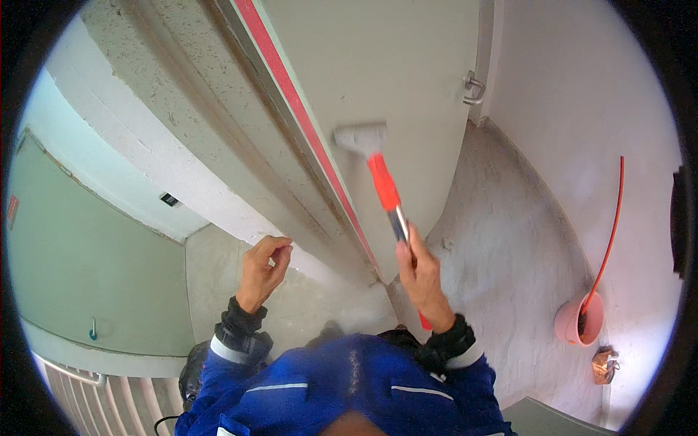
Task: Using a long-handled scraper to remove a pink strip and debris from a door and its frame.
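Note:
My right hand (422, 272) is closed around the handle of a scraper or brush-like tool (386, 182) with a red and black handle. Its wide pale head, blurred, lies over the face of a pale grey door (420, 65), close to the red strip (297, 103) along the door's edge; whether it touches cannot be told. To the left, my left hand (265, 272) is raised near the white edge of the wall, fingers curled and thumb near the fingertips, with no object visible in it.
A metal door handle (473, 90) is at the upper right. A pink bucket (567, 321) with a red stick leaning from it and a brown bag (604, 366) stand by the right wall. Left are a green door (103, 245) and a handrail (71, 373); a black bag (191, 376) lies beside me.

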`<act>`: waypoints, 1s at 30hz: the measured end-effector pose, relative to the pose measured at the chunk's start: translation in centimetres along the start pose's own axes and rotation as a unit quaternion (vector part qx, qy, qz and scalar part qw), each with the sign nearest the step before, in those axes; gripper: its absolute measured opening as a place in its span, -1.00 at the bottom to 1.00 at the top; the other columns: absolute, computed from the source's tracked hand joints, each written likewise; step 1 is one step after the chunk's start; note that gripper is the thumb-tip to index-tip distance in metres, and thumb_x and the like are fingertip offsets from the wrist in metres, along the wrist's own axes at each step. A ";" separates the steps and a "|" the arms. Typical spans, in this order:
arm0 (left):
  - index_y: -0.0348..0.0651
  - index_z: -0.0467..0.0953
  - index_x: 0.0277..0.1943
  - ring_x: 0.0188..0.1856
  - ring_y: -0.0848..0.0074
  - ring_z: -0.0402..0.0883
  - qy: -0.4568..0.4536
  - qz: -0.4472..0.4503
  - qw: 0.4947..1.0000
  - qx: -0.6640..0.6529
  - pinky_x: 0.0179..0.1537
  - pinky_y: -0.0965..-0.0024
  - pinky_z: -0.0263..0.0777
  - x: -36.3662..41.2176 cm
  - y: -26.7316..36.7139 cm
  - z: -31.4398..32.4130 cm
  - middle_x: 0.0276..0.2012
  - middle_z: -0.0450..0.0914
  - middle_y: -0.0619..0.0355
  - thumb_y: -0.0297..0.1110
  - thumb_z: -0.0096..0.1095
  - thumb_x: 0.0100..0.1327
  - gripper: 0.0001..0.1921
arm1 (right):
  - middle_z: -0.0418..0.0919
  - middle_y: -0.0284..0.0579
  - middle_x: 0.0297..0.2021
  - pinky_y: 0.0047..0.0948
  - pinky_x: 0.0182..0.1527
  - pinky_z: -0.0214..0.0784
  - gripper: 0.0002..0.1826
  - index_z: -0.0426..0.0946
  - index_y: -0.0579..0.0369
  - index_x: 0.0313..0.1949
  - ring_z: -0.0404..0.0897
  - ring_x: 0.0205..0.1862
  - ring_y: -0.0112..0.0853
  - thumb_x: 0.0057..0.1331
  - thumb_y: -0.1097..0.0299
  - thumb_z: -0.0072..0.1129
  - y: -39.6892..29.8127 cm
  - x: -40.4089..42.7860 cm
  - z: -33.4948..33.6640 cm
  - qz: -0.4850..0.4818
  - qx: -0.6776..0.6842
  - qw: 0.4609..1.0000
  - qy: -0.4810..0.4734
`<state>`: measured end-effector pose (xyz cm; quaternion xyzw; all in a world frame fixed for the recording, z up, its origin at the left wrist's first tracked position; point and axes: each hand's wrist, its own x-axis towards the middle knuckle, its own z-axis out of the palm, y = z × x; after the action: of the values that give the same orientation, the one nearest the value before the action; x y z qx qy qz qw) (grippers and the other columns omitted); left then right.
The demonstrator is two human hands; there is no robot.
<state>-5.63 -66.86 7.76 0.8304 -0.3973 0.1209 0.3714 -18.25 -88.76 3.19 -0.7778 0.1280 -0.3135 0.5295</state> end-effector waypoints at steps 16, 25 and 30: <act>-0.25 0.44 -0.44 -0.59 0.65 0.36 -0.018 0.008 0.997 -0.075 -0.58 0.61 0.26 0.3 0.3 2.9 -0.46 0.40 0.15 -0.47 0.25 -0.02 -0.88 | 0.41 0.17 -0.46 -0.39 -0.47 0.30 -0.60 0.20 0.20 0.05 0.47 -0.51 -0.13 0.21 0.38 -0.08 -3.4 6.0 -0.9 -0.198 -0.015 0.978 0.070; -0.24 0.28 -0.56 -0.66 0.60 0.25 -0.044 -0.044 0.998 -0.023 -0.63 0.54 0.15 -1.6 -1.7 4.3 -0.65 0.31 0.16 -0.51 0.21 0.00 -0.79 | 0.25 -0.39 -0.65 -0.76 -0.69 0.10 -0.61 0.20 0.08 0.10 0.22 -0.69 -0.72 0.28 0.31 -0.17 0.3 5.8 -5.8 -0.033 0.187 0.967 0.172; -0.26 0.39 -0.42 -0.53 0.50 0.43 -0.026 -0.033 0.998 -0.056 -0.51 0.56 0.28 -1.9 -1.7 6.0 -0.54 0.45 0.12 -0.65 0.07 0.01 -0.91 | 0.26 -0.38 -0.73 -0.65 -0.79 0.11 -0.75 0.30 0.09 -0.31 0.21 -0.80 -0.66 0.26 0.15 -0.14 15.6 -3.7 -8.2 0.380 0.141 0.910 0.091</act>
<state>-6.21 -69.37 1.74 0.8240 -0.3857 0.0645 0.4101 -24.13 -99.20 -10.22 -0.5559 0.4160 -0.1732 0.6985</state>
